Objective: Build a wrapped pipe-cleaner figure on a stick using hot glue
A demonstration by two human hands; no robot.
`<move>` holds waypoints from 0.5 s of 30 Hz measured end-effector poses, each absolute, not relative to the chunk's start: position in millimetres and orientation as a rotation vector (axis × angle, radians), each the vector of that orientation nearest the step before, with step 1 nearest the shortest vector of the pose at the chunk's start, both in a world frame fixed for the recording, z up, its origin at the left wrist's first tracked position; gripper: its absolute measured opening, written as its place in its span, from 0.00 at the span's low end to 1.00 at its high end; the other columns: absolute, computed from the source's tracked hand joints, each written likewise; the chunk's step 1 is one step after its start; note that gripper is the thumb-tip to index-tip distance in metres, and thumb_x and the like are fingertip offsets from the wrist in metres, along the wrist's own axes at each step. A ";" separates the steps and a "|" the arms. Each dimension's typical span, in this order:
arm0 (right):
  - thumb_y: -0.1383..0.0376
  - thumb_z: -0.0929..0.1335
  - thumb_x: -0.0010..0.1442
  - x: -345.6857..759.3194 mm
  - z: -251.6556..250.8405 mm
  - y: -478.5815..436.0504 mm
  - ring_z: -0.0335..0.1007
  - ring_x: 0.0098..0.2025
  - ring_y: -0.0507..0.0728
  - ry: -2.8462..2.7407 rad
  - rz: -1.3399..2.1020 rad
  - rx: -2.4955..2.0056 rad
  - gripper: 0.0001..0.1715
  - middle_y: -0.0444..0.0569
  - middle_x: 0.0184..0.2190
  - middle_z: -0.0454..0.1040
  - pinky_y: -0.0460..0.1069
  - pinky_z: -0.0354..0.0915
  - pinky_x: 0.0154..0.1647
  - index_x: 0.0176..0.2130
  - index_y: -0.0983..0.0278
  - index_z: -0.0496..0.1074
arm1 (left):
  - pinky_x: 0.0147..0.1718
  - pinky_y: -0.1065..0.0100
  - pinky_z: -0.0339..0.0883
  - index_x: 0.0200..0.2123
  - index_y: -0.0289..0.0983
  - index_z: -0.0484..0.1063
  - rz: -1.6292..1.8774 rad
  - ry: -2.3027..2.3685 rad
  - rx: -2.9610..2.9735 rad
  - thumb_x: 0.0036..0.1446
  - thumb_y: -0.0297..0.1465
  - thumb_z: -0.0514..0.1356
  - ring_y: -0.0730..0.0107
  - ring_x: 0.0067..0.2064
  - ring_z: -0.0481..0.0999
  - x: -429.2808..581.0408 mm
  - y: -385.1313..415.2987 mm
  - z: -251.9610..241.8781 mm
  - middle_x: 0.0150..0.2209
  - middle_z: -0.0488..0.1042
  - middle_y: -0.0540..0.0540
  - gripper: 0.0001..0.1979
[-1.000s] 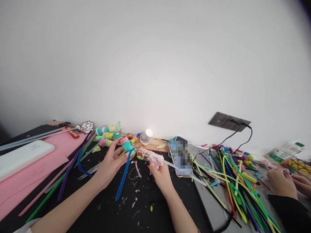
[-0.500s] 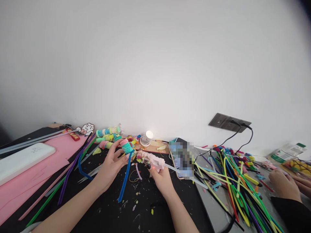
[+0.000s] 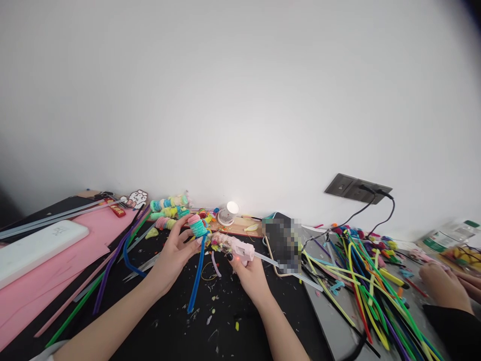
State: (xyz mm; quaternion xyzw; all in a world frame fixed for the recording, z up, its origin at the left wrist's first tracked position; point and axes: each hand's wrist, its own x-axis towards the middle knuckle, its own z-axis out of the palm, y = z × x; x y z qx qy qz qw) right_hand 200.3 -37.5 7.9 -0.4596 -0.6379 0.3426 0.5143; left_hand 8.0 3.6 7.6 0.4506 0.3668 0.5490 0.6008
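Between the fingers of my left hand [image 3: 175,255] is a coil of wound pipe cleaner [image 3: 197,226], pink at the top and turquoise below. A blue pipe cleaner [image 3: 196,281] hangs down from its lower end. My right hand [image 3: 250,273] is wrapped round a pale pink hot glue gun [image 3: 240,248], with a clear glue stick [image 3: 296,275] sticking out of its back. The gun's nozzle end, crusted with coloured bits, points left and lies close to the coil's base; whether they touch I cannot tell. A small red light glows by my thumb.
Finished-looking fuzzy coils [image 3: 169,203] lie behind my left hand, beside a paper cup [image 3: 228,213]. Scissors [image 3: 141,268], pink sheets [image 3: 45,281] and a white case [image 3: 45,250] are left. Rightward are a phone [image 3: 276,235], many pipe cleaners [image 3: 370,296] and another person's hand [image 3: 443,286].
The whole view has shifted slightly. Both hands keep their hold, the coil and glue gun staying close together. The phone's screen has gone dark.
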 end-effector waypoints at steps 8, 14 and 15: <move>0.60 0.68 0.59 202.2 5.7 -37.0 0.76 0.46 0.65 -1.486 0.804 -1.196 0.17 0.52 0.37 0.81 0.58 0.70 0.51 0.45 0.65 0.78 | 0.47 0.58 0.73 0.62 0.50 0.54 1.282 0.816 1.024 0.55 0.38 0.65 0.56 0.53 0.74 8.1 2.1 8.8 0.55 0.71 0.43 0.35; 0.61 0.68 0.59 205.0 0.3 -34.7 0.76 0.44 0.65 -1.464 0.795 -1.269 0.17 0.55 0.43 0.80 0.57 0.70 0.49 0.46 0.66 0.77 | 0.47 0.56 0.73 0.61 0.52 0.56 1.273 0.804 1.007 0.53 0.39 0.66 0.55 0.55 0.73 9.8 1.3 10.4 0.57 0.69 0.45 0.35; 0.61 0.68 0.59 205.6 -0.7 -34.4 0.76 0.44 0.65 -1.461 0.793 -1.274 0.18 0.55 0.42 0.80 0.57 0.70 0.48 0.46 0.66 0.77 | 0.47 0.57 0.73 0.61 0.53 0.56 1.272 0.804 0.999 0.53 0.39 0.66 0.55 0.56 0.72 9.7 1.6 9.9 0.58 0.69 0.45 0.35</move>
